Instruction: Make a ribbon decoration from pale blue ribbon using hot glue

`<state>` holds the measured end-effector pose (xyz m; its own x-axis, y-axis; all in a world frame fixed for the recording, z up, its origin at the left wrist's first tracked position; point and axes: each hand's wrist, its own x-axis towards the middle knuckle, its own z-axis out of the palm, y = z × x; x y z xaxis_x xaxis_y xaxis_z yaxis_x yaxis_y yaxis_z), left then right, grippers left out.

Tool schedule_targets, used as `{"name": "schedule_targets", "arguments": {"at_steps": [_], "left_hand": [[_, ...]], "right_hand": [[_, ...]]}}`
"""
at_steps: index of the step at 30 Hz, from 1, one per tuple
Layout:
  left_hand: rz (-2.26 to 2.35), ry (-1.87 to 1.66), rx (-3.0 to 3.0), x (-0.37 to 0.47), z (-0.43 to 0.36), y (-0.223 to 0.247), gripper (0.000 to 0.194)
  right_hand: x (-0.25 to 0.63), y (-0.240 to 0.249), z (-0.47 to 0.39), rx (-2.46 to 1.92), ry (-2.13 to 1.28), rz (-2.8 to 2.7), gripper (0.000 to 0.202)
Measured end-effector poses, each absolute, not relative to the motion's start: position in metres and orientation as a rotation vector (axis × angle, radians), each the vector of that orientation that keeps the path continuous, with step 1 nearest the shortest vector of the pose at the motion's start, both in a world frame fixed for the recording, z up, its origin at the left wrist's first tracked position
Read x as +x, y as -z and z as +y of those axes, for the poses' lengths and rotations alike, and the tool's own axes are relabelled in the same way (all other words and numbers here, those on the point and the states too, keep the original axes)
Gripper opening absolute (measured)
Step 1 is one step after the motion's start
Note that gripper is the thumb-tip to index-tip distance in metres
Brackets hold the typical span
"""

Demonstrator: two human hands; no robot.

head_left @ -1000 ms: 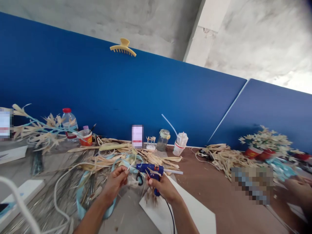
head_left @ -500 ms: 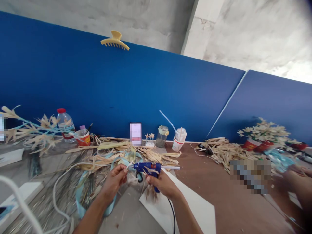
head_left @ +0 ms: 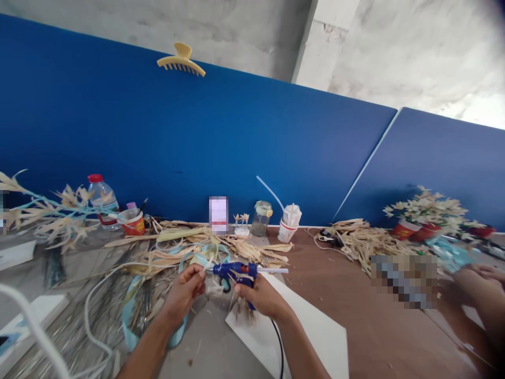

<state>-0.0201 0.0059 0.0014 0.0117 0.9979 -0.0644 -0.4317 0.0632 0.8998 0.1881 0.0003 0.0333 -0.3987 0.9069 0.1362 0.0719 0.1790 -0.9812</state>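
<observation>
My right hand [head_left: 258, 295] is wrapped round the handle of a blue glue gun [head_left: 232, 270], whose clear glue stick juts out to the right. The gun's nozzle points left at the fingertips of my left hand [head_left: 191, 284]. Those fingers are pinched on a pale husk strip [head_left: 210, 262] near the nozzle. Pale blue ribbon [head_left: 128, 316] loops behind and below my left wrist. Dried husk bits [head_left: 241, 311] hang or lie just under the gun; which of the two is unclear.
Dried husks [head_left: 256, 250] lie behind my hands, a white board [head_left: 311, 316] under my right forearm. A phone [head_left: 218, 215], a glass jar [head_left: 261, 218] and a white cup [head_left: 287, 231] line the blue partition [head_left: 236, 142]. Another person's hands [head_left: 479, 284] are at the right.
The whole view has shifted slightly. My hands keep nearly the same pose, with the glue gun still at my left fingertips. The other person's hands at the right have moved a little.
</observation>
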Motion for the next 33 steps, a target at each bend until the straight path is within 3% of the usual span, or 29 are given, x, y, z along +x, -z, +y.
{"name": "schedule_targets", "arguments": {"at_steps": [16, 33], "left_hand": [[0.939, -1.339, 0.801, -0.0202, 0.0055, -0.0045, 0.036], [0.94, -1.36, 0.778, -0.0195, 0.0052, -0.0048, 0.034]], "right_hand": [[0.1874, -0.0296, 0.0009, -1.024, -1.259, -1.783, 0.038], [0.1869, -0.0315, -0.0001, -1.057, -1.265, -1.746, 0.035]]}}
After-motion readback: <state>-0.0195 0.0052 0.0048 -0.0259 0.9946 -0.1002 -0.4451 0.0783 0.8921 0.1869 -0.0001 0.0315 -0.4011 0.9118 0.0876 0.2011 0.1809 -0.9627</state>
